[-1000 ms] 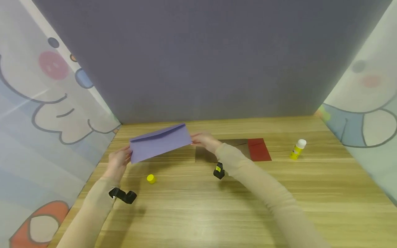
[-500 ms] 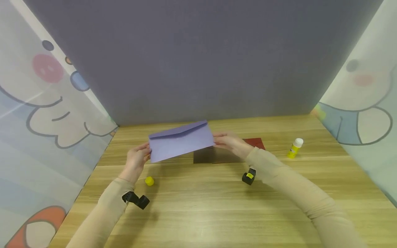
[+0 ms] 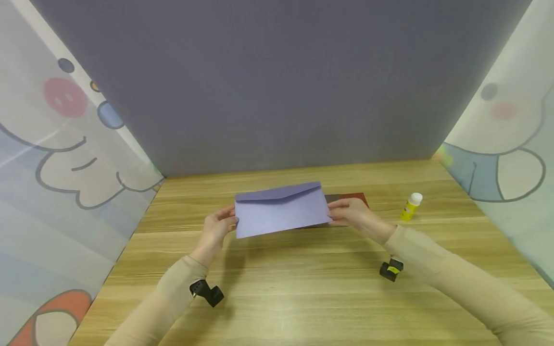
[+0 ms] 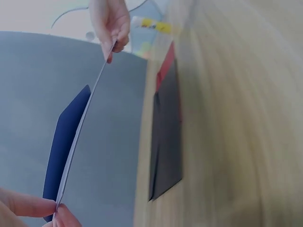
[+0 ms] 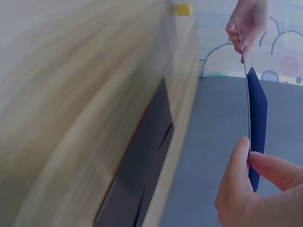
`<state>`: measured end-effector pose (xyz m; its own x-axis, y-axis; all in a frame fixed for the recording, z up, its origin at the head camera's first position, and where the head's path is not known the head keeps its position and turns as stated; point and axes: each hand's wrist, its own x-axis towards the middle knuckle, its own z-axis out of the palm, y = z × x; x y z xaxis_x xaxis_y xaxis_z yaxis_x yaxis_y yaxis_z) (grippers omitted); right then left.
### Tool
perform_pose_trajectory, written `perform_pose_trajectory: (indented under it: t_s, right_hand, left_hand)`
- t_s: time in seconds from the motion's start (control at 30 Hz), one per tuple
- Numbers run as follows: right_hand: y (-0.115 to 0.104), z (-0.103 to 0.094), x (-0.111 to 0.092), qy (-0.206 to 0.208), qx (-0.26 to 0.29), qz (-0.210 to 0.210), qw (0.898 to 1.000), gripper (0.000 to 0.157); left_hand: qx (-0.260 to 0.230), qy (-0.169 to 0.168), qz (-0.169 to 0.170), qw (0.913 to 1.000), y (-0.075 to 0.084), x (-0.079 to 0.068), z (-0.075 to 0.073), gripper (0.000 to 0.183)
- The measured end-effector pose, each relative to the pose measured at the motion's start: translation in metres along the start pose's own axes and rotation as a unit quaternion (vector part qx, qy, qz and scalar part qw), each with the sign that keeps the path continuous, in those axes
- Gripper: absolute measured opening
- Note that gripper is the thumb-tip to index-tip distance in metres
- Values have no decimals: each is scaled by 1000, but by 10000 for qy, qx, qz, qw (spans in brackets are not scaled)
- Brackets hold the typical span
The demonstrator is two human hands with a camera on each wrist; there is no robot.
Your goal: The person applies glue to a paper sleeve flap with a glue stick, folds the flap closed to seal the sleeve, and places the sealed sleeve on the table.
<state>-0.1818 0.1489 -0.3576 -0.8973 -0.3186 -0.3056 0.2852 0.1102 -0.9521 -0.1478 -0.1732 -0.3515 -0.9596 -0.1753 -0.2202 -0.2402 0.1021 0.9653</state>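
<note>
Thumb and fingers of the left hand (image 3: 215, 229) pinch one short end of a purple envelope (image 3: 281, 214), and those of the right hand (image 3: 356, 214) pinch the other. Nothing else bears it: both wrist views show it up in the air, clear of the table (image 3: 303, 293). If either pinch slackened, I'd expect that end to swing down and the sheet to twist. Pulling the hands apart could let a corner slip; pushing them together could bow or crease the paper.

The flap (image 3: 279, 193) stands a little away from the body, so a careless thumb or a hurried landing might fold it wrongly. From the head view the envelope runs aslant, its right end farther up; lowered like that, it could come to rest crooked.

Beneath and beyond it, a dark grey envelope (image 4: 166, 137) lies partly over a red envelope (image 3: 357, 196). Brushing them with the purple edge or the right fingers could push that pair askew.

Farther out, near the right sleeve (image 3: 450, 274), a yellow tube (image 3: 411, 206) with a white top stands on the table. A wide swing of that arm might topple it. I can't tell whether the white is a cap or bare glue; bare, it could smear the paper.
</note>
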Motion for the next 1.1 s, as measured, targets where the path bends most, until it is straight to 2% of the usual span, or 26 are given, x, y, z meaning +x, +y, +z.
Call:
perform_pose_trajectory:
  t_s: [0.3, 0.5, 0.77, 1.1]
  right_hand:
    - [17, -15, -27, 103, -578, -46, 9983, 46]
    - [28, -22, -41, 160, -877, -6, 9960, 43]
    - [46, -29, -55, 251, -1172, 116, 9927, 37]
    - [73, -36, -65, -154, -1426, 146, 9896, 26]
  left_hand:
    - [305, -87, 256, 9992, -20, -9, 24, 41]
    - [648, -268, 412, 9967, -29, -17, 35, 42]
    - [827, -650, 595, 9927, -43, -24, 43, 42]
    - [1259, -1280, 633, 9817, -64, -32, 51, 44]
